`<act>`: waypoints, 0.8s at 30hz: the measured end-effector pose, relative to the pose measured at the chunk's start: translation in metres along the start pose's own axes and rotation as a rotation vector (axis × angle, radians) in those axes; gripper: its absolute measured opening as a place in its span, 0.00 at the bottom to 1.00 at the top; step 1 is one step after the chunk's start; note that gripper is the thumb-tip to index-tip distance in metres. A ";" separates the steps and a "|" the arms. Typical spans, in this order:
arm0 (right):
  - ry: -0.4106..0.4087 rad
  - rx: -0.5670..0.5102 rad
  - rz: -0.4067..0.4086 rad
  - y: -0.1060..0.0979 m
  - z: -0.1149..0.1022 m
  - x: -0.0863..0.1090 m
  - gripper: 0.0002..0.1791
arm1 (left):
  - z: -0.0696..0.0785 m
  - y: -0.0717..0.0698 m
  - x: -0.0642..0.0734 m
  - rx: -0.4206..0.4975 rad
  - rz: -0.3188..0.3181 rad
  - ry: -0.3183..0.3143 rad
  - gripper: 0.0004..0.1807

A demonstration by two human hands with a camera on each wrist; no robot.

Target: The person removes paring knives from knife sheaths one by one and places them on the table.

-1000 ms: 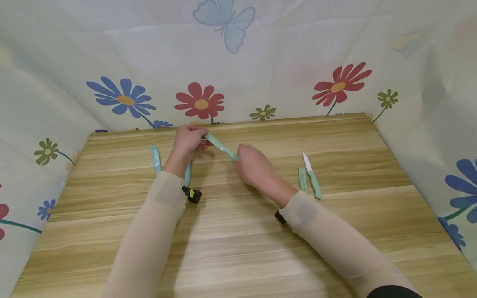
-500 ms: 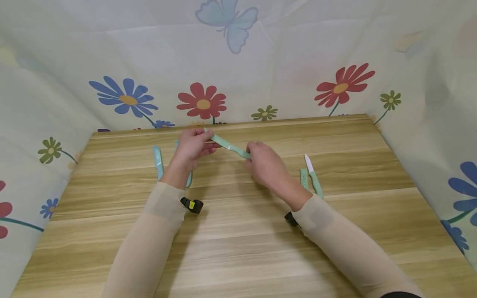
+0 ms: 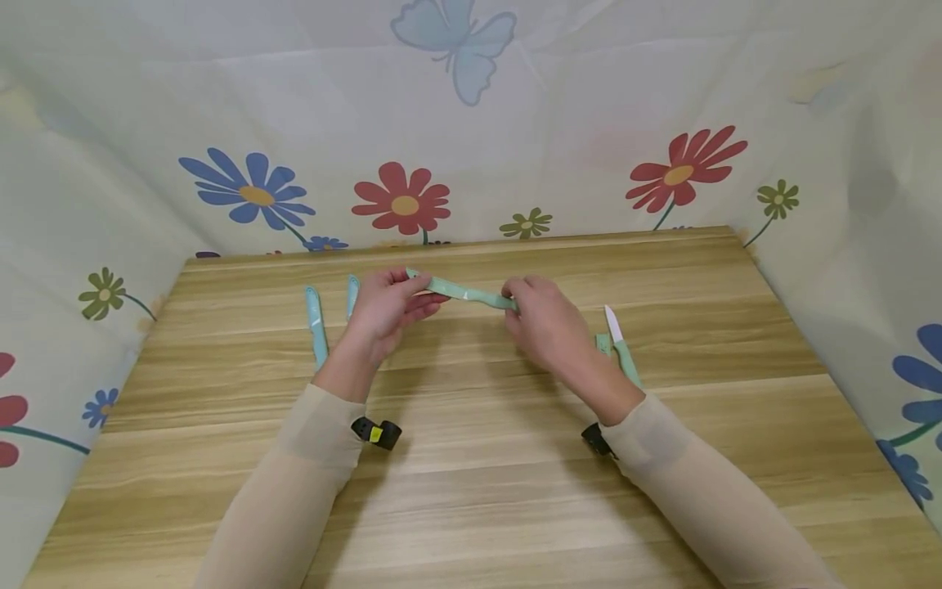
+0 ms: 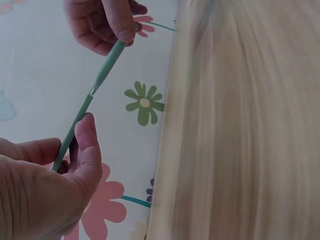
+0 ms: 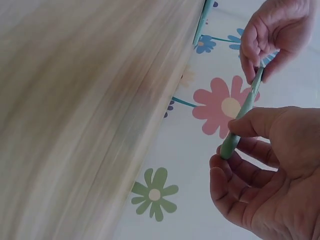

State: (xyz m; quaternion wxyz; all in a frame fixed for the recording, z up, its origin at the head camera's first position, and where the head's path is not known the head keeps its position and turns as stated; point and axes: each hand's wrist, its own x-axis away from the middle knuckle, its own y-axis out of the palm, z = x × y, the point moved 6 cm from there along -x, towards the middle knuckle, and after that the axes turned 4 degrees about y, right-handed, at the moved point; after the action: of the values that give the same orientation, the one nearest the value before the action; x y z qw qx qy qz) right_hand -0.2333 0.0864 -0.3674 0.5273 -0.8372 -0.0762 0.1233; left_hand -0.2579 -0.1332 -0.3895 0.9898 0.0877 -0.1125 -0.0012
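Both hands hold one green knife (image 3: 489,300), raised over the far part of the table and lying nearly level across the head view. My left hand (image 3: 383,315) pinches its green sheath (image 3: 446,288) between thumb and fingers. The end of the handle is pinched by my right hand (image 3: 548,323). A thin sliver of pale blade (image 4: 93,90) shows between sheath and handle in the left wrist view; the sheath covers the rest. From the right wrist view, the right thumb (image 5: 245,125) presses on the handle, with fingers underneath.
Left of the hands lies a blue sheathed knife (image 3: 316,327); a second blue knife (image 3: 352,293) is partly hidden by the left hand. At right are an unsheathed knife (image 3: 625,357) with a white blade and a green sheath (image 3: 603,343), partly covered by the right arm.
Both hands have moved right and slightly nearer, the right hand farther. The knife has turned more level, and the left fingers have spread more below the sheath.
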 end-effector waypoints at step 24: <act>-0.316 0.096 0.219 -0.016 0.007 0.017 0.10 | -0.029 0.013 0.035 0.195 0.041 -0.040 0.18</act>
State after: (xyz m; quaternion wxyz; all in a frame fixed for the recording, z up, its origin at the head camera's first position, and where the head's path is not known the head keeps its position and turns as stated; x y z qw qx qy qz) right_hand -0.2191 0.1036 -0.3577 0.5315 -0.7847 -0.0605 0.3132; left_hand -0.2180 -0.1161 -0.4072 0.9740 0.1811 -0.1334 0.0282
